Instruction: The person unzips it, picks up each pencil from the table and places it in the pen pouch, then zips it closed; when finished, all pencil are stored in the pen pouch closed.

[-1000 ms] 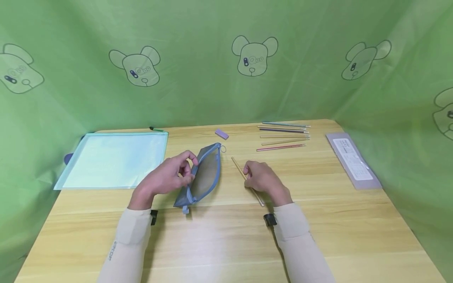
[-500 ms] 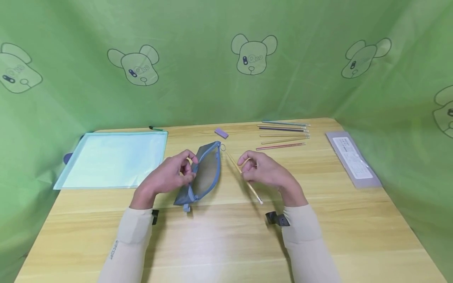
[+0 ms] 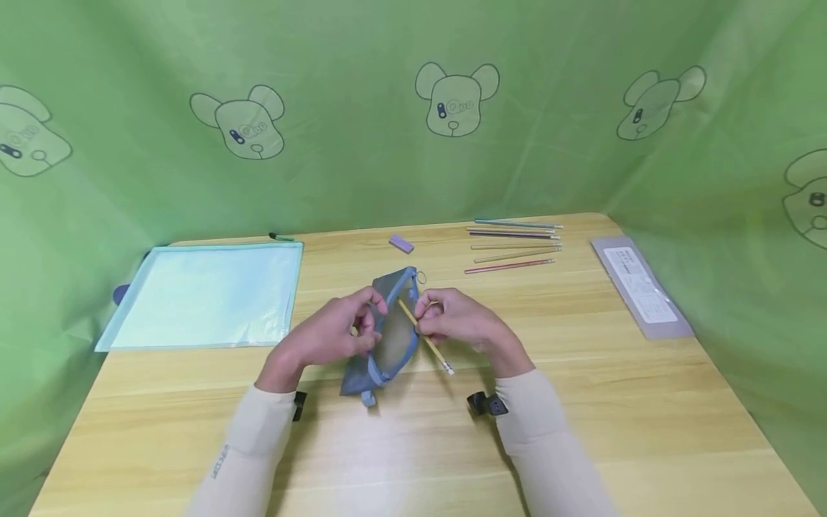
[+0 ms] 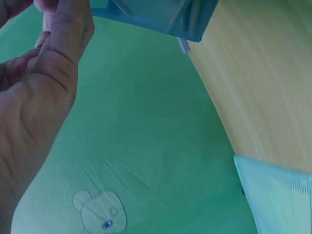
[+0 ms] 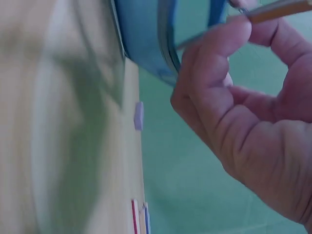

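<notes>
In the head view my left hand (image 3: 339,330) pinches one edge of a blue-grey zip pencil pouch (image 3: 358,375), whose mouth gapes open toward the right. My right hand (image 3: 460,318) pinches a yellow pencil (image 3: 439,355) around its middle. The pencil's far end lies over the pouch's opening, and its eraser end points toward me. From the head view I cannot tell how deep the tip reaches. The right wrist view shows the pencil (image 5: 282,9) between thumb and fingers, close by the blue pouch (image 5: 141,34). A pouch corner (image 4: 195,24) hangs at the top of the left wrist view.
Several pencils (image 3: 510,266) lie in a loose row at the back right. A purple eraser (image 3: 401,244) rests behind the pouch. To the left is a light-blue mesh zip folder (image 3: 200,294); on the far right lies a grey labelled packet (image 3: 642,287). Green sheeting surrounds the table.
The yellow pencil has come up off the table and moved left to the pouch's mouth in my right hand. My left hand has shifted the pouch slightly right and toward me.
</notes>
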Demonstrator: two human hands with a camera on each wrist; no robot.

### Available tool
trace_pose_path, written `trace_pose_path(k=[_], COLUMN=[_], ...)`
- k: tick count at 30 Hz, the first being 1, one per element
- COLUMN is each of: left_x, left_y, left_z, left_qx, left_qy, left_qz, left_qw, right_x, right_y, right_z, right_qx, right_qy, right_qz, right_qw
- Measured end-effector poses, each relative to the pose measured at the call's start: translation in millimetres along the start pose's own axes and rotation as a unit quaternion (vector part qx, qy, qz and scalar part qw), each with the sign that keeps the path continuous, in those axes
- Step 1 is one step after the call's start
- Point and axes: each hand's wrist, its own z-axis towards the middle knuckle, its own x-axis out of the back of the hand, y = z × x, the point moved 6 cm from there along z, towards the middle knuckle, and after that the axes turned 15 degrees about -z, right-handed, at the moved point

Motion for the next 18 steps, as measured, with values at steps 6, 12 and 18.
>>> trace_pose_path(k=[6, 12, 18], left_x=[-12.6, -3.1, 11.0], left_y=[4.1, -1.9, -4.1], left_z=[5.5, 2.0, -4.6], left_qx=[-0.017, 0.008, 0.02], left_qy=[-0.025, 0.007, 0.037], left_qz=[-0.011, -0.025, -0.041], left_qw=[0.9995, 0.9996, 0.9983], right_x=[-12.2, -17.5, -3.6], right_y=[-5.0, -14.3, -18.2], right_z=[9.4, 12.0, 5.6], right_qx=[-0.012, 0.019, 0.053], right_qy=[0.055, 0.075, 0.103], right_qz=[0.03, 0.021, -0.054], right_qw=[0.998, 0.9968, 0.9918])
